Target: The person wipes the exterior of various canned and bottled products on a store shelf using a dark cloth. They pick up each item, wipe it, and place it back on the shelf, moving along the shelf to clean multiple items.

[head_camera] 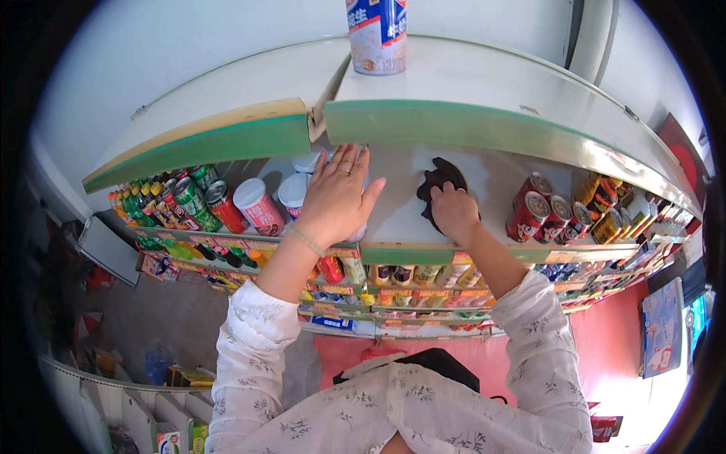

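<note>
My right hand grips a dark, crumpled cloth and presses it against the pale shelf surface. My left hand wears a ring. It is stretched out flat over a group of canisters, thumb apart from the fingers; its palm is hidden, as is most of the container beneath it. Just left of that hand are a white-lidded tub and a pink canister with a white lid. Several dark red cans stand to the right of the cloth.
Overhead juts an upper shelf with a green front strip, bearing a tall blue and white can. Soda cans and bottles fill the shelf's left end. Lower shelves hold rows of bottled drinks. A divided rack stands at lower left.
</note>
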`<state>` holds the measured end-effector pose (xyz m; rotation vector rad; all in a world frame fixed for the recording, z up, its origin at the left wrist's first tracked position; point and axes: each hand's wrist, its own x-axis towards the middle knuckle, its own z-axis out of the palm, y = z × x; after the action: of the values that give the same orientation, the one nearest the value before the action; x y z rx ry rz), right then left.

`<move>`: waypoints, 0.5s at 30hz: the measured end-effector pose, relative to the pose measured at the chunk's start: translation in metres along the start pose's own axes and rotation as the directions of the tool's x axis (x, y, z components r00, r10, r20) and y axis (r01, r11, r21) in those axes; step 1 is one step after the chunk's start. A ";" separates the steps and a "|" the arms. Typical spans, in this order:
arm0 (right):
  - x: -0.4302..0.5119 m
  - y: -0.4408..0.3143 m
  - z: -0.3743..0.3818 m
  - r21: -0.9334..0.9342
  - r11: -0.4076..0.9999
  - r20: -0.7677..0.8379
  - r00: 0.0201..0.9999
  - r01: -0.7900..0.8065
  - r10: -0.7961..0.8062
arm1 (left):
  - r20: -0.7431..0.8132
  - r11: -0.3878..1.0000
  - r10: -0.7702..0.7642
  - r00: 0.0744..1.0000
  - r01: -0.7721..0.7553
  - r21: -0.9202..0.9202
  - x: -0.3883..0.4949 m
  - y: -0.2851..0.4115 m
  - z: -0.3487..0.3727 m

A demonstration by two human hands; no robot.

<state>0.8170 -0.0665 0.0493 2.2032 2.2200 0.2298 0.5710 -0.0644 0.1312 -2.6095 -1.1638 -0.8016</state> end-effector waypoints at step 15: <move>-0.138 0.032 -0.005 0.856 -0.484 0.141 0.983 -0.181 -0.119 | 0.546 -0.397 0.112 0.830 0.541 -0.741 -0.085 0.110 0.033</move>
<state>0.8499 -0.2045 0.0444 1.9562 2.0221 -3.2413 0.6181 -0.1817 0.0637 -4.0748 -1.5269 -2.4527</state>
